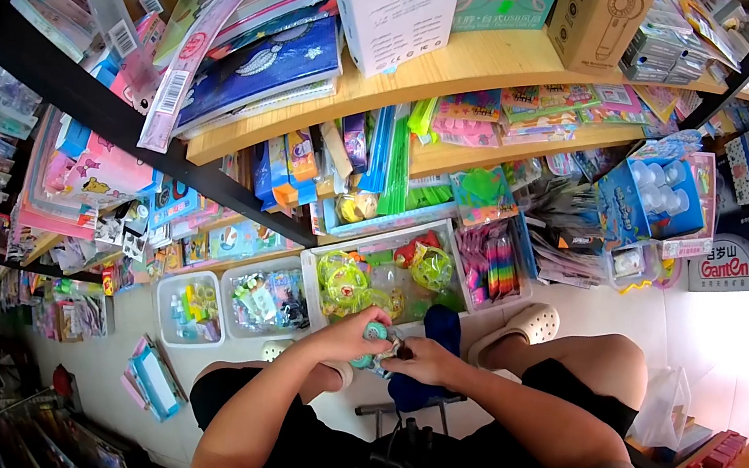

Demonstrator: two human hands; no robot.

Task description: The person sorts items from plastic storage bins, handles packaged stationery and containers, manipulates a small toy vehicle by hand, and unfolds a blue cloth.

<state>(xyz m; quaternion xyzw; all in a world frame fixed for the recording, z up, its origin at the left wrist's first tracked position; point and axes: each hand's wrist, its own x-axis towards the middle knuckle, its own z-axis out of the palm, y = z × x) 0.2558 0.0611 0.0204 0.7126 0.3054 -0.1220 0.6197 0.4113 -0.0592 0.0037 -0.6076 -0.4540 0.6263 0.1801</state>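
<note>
In the middle of the view my left hand has its fingers closed around a small teal item in clear wrapping. Close beside it, my right hand is closed at the same item's wrapping, its fingertips pinched together. Both hands are over my lap, just in front of a white bin with green and yellow wrapped toys and a red toy. Behind my right hand there is a dark blue cloth-like thing. Fine detail of the held item is too small to tell.
Two smaller white bins of small toys stand left on the floor. A wooden shelf with boxes and books crosses above. A light blue box lies at lower left. A blue box of round cups and a black carton are at right.
</note>
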